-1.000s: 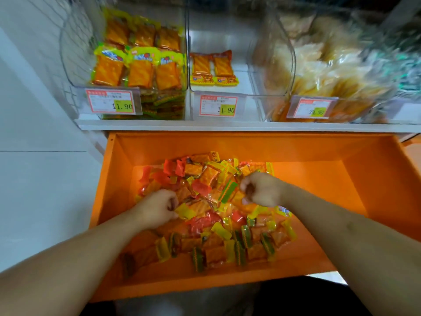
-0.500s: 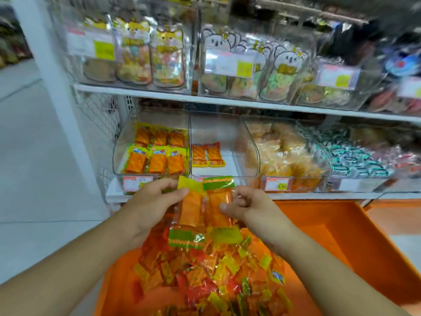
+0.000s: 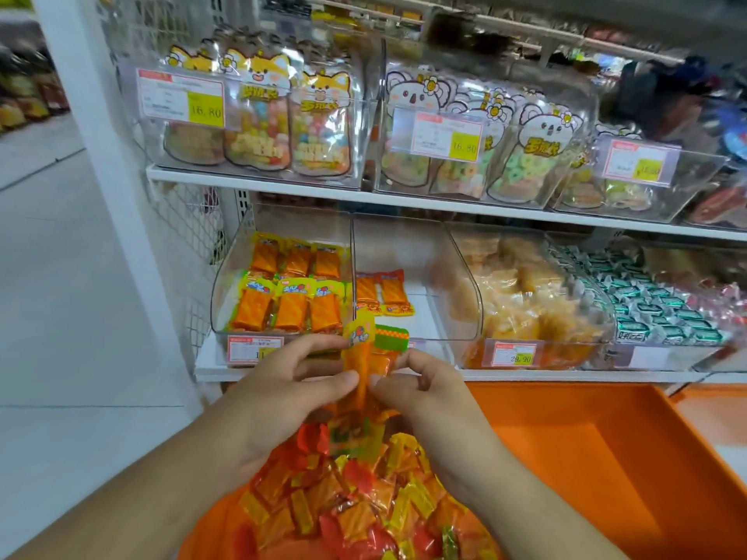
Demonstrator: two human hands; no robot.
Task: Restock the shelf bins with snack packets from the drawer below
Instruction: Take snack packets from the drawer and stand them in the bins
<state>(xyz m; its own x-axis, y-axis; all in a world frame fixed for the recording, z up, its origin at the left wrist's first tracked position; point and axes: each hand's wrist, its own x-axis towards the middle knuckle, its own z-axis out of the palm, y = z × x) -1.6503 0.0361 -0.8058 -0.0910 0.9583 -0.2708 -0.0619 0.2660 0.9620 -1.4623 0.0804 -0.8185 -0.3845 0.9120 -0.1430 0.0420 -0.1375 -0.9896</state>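
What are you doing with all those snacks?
A person is restocking. Both hands, left hand and right hand, hold a few orange packets lifted from the pile in the orange drawer, just in front of the clear bins. The left bin has rows of packets; the middle bin holds only two.

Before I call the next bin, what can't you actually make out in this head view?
- Left bin price tag: its price is covered by the left hand.
- Held packets: exact count unclear; both hands, including the right hand, cover their middles.
- Middle bin: its tag is hidden behind the held packets.
- Orange drawer: front cut off by the bottom edge.
- Far-right bins: blurred; contents unreadable.
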